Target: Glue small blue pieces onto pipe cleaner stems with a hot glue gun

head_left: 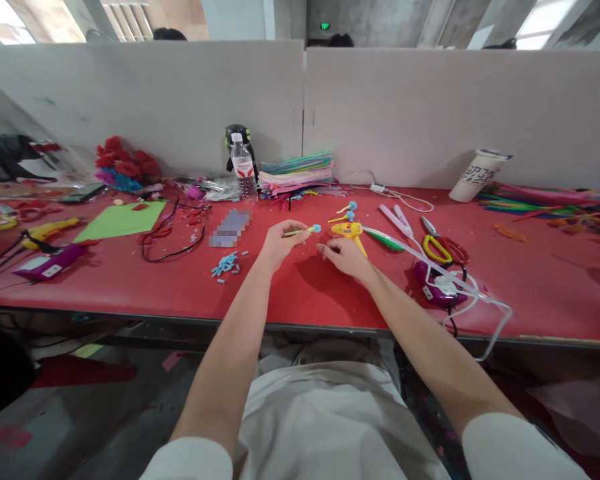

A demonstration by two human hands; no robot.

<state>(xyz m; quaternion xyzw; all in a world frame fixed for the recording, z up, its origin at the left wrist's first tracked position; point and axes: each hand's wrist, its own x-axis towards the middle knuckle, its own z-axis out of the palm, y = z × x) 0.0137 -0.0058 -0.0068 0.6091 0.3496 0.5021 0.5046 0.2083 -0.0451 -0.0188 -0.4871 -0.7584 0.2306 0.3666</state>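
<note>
My left hand (284, 243) is closed in a pinch around a thin yellow-green flower stem. At the stem's right end sits a small light-blue flower head (317, 229). My right hand (347, 257) hovers just right of it, fingers loosely curled and apart, with nothing visible in them. Right behind that hand is a yellow glue gun (347, 229), nozzle to the left; its handle is partly hidden by the hand, and a clear glue stick trails from its back. Beyond it lie two similar blue-tipped stems (349, 216). Short light-blue pieces (225, 263) are piled left of my left forearm.
A water bottle (244, 168) and a bundle of pipe cleaners (300, 175) stand by the partition. Scissors (437, 243), a pink tool (397, 220) and a purple box with cables (437, 287) lie right. A paper cup (477, 176) leans farther back; green paper (123, 220) lies left.
</note>
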